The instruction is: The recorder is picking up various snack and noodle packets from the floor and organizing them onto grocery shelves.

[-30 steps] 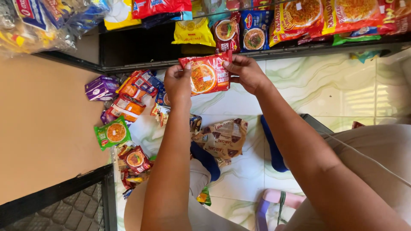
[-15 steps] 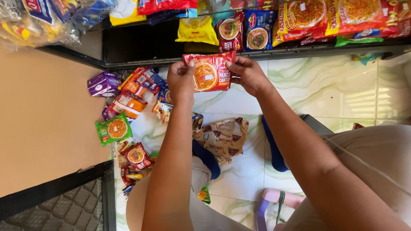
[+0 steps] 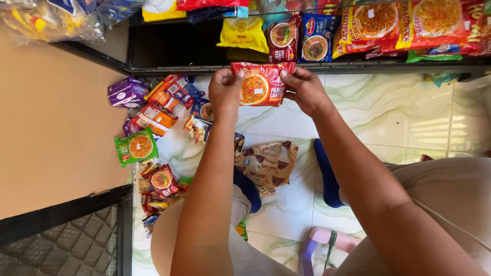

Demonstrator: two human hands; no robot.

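Red noodle packet (image 3: 262, 84) gripped by left hand (image 3: 225, 89) and right hand (image 3: 306, 89) at shelf edge (image 3: 204, 68); loose packets (image 3: 153, 117) left on floor.

A red noodle packet (image 3: 262, 84) with an orange noodle picture is held flat, just before the black shelf edge.

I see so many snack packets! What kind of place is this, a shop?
Probably a small shop. A dark shelf is lined with noodle packets, more packets lie in a pile on the tiled floor, and the left hand and right hand hold a red noodle packet near the shelf.
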